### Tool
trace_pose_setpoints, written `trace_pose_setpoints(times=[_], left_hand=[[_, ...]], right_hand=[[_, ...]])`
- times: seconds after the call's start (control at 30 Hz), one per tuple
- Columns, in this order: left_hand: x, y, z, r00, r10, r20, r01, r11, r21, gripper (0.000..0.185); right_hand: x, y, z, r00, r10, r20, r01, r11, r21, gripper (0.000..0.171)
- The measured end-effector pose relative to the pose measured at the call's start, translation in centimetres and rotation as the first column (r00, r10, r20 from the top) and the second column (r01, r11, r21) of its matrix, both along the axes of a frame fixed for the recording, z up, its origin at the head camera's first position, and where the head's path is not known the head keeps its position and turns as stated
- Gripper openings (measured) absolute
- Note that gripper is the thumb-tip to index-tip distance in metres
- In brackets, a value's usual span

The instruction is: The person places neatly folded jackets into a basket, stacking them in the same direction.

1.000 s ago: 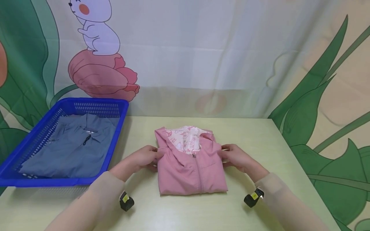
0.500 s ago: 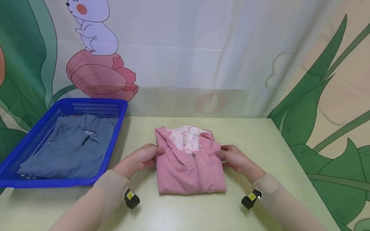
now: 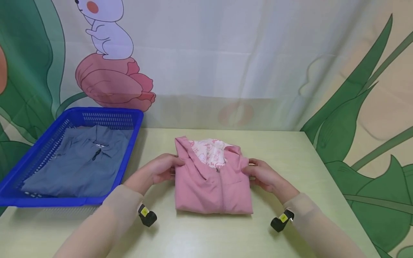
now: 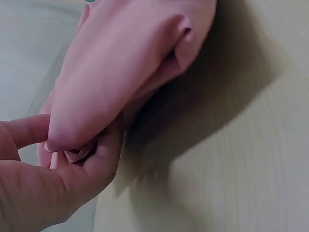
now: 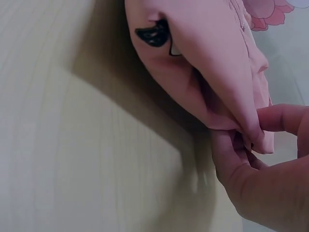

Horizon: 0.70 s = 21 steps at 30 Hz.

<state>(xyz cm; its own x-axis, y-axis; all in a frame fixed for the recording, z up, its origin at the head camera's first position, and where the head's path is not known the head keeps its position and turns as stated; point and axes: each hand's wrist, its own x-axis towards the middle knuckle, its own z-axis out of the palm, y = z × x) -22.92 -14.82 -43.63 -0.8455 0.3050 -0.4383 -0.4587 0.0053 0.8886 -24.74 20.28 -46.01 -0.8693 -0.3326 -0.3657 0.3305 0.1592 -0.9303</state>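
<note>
A folded pink zip-up jacket lies in front of me in the head view, its white lining with pink print showing at the neck. My left hand pinches its left side between thumb and fingers. On the opposite side, my right hand grips the fabric in the same way. The left wrist view shows the jacket's folded edge held a little off the table, over a dark shadow. Part of a dark print appears on the jacket's side in the right wrist view. Fingertips under the cloth are hidden.
A blue plastic basket stands on the left of the pale wooden table. Inside it lies a folded grey-blue garment with a dark zip pull. A printed curtain hangs behind the table.
My left hand has shifted its hold on the jacket's left side, its fingers now tucked beneath. The jacket's left side has risen slightly. The right hand keeps its grip.
</note>
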Motion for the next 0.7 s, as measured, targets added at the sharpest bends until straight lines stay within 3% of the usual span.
trace_pose_setpoints(times=[0.2,0.33,0.7], left_hand=[[0.1,-0.7,0.6,1.000,-0.004,-0.028,0.004,1.000,0.022,0.047],[0.0,-1.2,1.2,0.999,0.009,-0.052,-0.007,0.999,0.041,0.050],[0.2,-3.3,5.4,0.991,0.010,-0.132,-0.006,1.000,0.025,0.061]], right_hand=[[-0.1,-0.4,0.7,1.000,0.004,-0.004,-0.004,1.000,-0.013,0.062],[-0.4,-0.9,1.7,1.000,0.005,-0.019,-0.005,1.000,0.002,0.063],[-1.3,-2.8,5.2,0.998,0.017,-0.055,-0.019,0.999,-0.036,0.065]])
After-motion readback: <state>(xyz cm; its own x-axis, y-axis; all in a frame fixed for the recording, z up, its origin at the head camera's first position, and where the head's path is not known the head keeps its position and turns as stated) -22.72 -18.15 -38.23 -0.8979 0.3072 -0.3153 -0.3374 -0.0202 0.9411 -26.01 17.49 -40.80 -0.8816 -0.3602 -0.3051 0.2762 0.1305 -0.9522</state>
